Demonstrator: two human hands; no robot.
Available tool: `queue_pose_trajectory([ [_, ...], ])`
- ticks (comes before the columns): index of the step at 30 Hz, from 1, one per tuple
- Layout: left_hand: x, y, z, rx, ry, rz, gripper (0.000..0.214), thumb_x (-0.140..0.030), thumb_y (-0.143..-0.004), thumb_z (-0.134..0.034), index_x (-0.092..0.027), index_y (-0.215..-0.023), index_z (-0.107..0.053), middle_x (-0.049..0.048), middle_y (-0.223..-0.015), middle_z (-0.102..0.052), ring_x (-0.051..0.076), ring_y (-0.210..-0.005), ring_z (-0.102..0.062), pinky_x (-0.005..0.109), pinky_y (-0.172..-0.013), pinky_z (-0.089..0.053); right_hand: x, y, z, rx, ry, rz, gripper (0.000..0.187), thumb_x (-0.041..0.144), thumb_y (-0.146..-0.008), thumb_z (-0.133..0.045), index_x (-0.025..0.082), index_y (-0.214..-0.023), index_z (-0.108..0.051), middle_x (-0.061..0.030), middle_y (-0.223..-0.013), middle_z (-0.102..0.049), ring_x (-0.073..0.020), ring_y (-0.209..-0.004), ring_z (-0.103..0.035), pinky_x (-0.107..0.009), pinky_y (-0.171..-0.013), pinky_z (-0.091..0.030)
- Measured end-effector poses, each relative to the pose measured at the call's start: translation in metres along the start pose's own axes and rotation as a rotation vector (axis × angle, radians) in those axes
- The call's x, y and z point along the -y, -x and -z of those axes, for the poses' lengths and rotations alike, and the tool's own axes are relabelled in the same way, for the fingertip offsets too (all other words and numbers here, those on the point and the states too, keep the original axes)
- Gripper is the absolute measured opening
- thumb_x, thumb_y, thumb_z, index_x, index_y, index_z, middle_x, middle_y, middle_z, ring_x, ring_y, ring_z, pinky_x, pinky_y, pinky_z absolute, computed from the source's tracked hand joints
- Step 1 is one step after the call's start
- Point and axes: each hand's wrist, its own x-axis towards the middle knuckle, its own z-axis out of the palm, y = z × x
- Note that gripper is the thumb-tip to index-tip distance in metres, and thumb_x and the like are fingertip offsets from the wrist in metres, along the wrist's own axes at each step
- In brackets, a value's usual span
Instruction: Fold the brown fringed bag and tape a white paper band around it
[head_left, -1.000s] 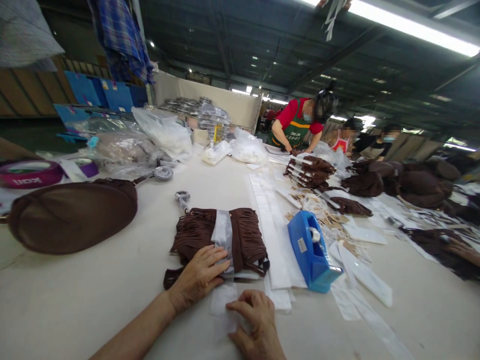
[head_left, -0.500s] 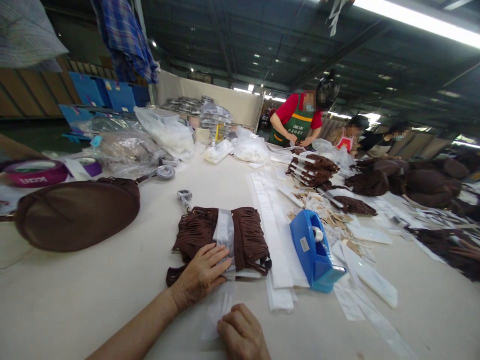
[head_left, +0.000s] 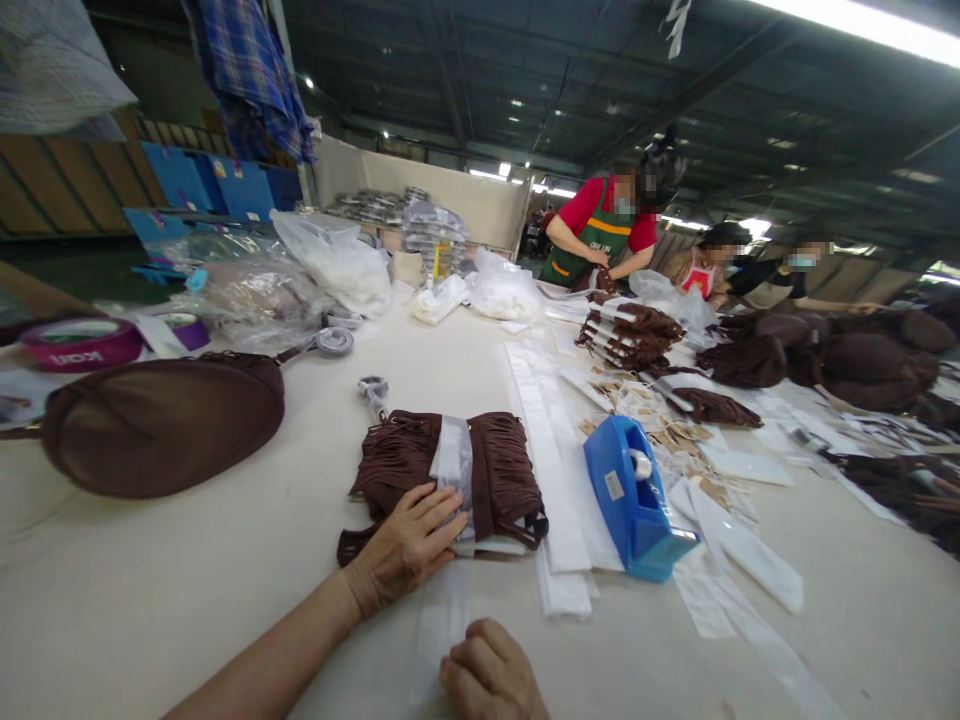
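A dark brown fringed bag [head_left: 506, 480] lies on the table in front of me. A pale translucent strip [head_left: 451, 450] runs across its middle. My left hand [head_left: 409, 540] rests on the bag and the strip, its fingers stretched out and lying flat. From the bag's near edge a clear plastic strip [head_left: 439, 630] reaches toward me over the tabletop. My right hand [head_left: 491, 668] is closed like a fist at the near end of that strip, gripping its right edge. A grey-wrapped strap end [head_left: 373, 390] sticks out behind the bag.
Right of the bag lie long white strips [head_left: 559, 540] and a blue tape dispenser [head_left: 637, 500]. A smooth brown bag [head_left: 165, 425] and purple tape rolls [head_left: 82, 342] are at left. Fringed bags are stacked [head_left: 630, 335] farther back. Co-workers [head_left: 600, 225] stand across the table.
The view has shifted slightly, moving most things a little rightward. Both hands keep nearly the same pose against the bag and strip. The co-worker in red sleeves has shifted a brown item.
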Motion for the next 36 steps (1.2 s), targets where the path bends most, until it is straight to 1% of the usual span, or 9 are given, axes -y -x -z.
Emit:
queue_pose_trajectory([
  [6, -0.006, -0.003, 0.003, -0.034, 0.008, 0.011, 0.026, -0.013, -0.083, -0.047, -0.012, -0.108, -0.051, 0.0058, -0.09, -0.058, 0.018, -0.091, -0.052, 0.039, -0.091, -0.039, -0.003, -0.013, 0.009, -0.021, -0.045, -0.002, 0.026, 0.009, -0.088, -0.034, 0.014, -0.073, -0.055, -0.0026, -0.053, -0.048, -0.0138, -0.054, -0.042, -0.024, -0.046, -0.037],
  [12, -0.008, -0.002, 0.0, 0.022, 0.036, 0.029, 0.028, -0.012, -0.083, -0.048, -0.01, -0.112, -0.049, 0.0049, -0.085, -0.058, 0.018, -0.082, -0.052, 0.033, -0.073, -0.042, -0.015, -0.047, 0.031, 0.146, -0.07, 0.078, 0.03, 0.011, -0.09, -0.03, 0.014, -0.075, -0.056, -0.0048, -0.058, -0.05, -0.0158, -0.061, -0.046, -0.026, -0.053, -0.04],
  [16, -0.007, -0.004, 0.009, 0.109, 0.176, 0.035, 0.035, -0.013, -0.081, -0.045, -0.009, -0.116, -0.046, 0.0077, -0.087, -0.058, 0.02, -0.081, -0.051, 0.035, -0.072, -0.045, -0.034, -0.066, 0.038, 0.176, -0.091, 0.014, 0.033, 0.01, -0.09, -0.028, 0.015, -0.074, -0.057, -0.0056, -0.066, -0.053, -0.0155, -0.065, -0.045, -0.027, -0.059, -0.042],
  [19, -0.007, -0.002, 0.016, 0.149, 0.356, 0.108, 0.056, -0.009, -0.076, -0.038, -0.012, -0.131, -0.032, 0.0096, -0.095, -0.057, 0.022, -0.089, -0.052, 0.04, -0.079, -0.046, -0.053, -0.079, 0.032, 0.113, -0.128, -0.099, 0.029, 0.013, -0.09, -0.037, 0.016, -0.071, -0.058, -0.004, -0.068, -0.054, -0.0136, -0.066, -0.045, -0.025, -0.06, -0.041],
  [22, -0.01, 0.003, 0.013, 0.038, 0.438, 0.283, 0.068, -0.01, -0.076, -0.038, -0.013, -0.139, -0.013, 0.0143, -0.112, -0.052, 0.023, -0.101, -0.05, 0.041, -0.087, -0.044, -0.074, -0.086, 0.018, 0.069, -0.203, -0.283, 0.023, 0.025, -0.088, -0.049, 0.018, -0.07, -0.061, -0.0024, -0.069, -0.054, -0.0123, -0.068, -0.049, -0.023, -0.06, -0.042],
  [24, -0.013, 0.006, 0.006, -0.057, 0.41, 0.404, 0.067, -0.017, -0.081, -0.041, -0.01, -0.139, -0.009, 0.0159, -0.11, -0.052, 0.023, -0.099, -0.051, 0.039, -0.085, -0.047, -0.085, -0.086, 0.007, 0.078, -0.26, -0.421, 0.023, 0.031, -0.085, -0.054, 0.018, -0.069, -0.063, -0.0014, -0.07, -0.054, -0.0114, -0.068, -0.051, -0.021, -0.06, -0.043],
  [30, -0.017, 0.001, -0.007, -0.208, 0.306, 0.473, 0.046, -0.025, -0.089, -0.04, -0.016, -0.133, -0.028, 0.0064, -0.086, -0.058, 0.016, -0.07, -0.054, 0.029, -0.066, -0.052, -0.1, -0.08, -0.023, 0.115, -0.17, -0.632, 0.015, 0.017, -0.076, -0.065, 0.019, -0.061, -0.061, 0.0017, -0.065, -0.055, -0.0107, -0.065, -0.053, -0.02, -0.058, -0.039],
  [33, -0.017, -0.001, -0.006, -0.207, 0.272, 0.466, 0.05, -0.025, -0.09, -0.04, -0.013, -0.135, -0.025, 0.0065, -0.083, -0.058, 0.017, -0.076, -0.055, 0.028, -0.07, -0.051, -0.1, -0.078, -0.03, 0.149, -0.068, -0.693, 0.016, 0.013, -0.071, -0.069, 0.018, -0.059, -0.06, 0.0018, -0.064, -0.056, -0.0113, -0.065, -0.053, -0.021, -0.059, -0.037],
  [36, -0.017, 0.002, -0.012, -0.21, 0.149, 0.385, 0.04, -0.018, -0.088, -0.042, -0.014, -0.128, -0.04, 0.0102, -0.095, -0.058, 0.019, -0.092, -0.053, 0.031, -0.081, -0.046, -0.1, -0.078, -0.032, 0.169, -0.042, -0.72, 0.016, 0.011, -0.069, -0.07, 0.018, -0.059, -0.06, 0.002, -0.064, -0.057, -0.0116, -0.065, -0.054, -0.021, -0.059, -0.037],
])
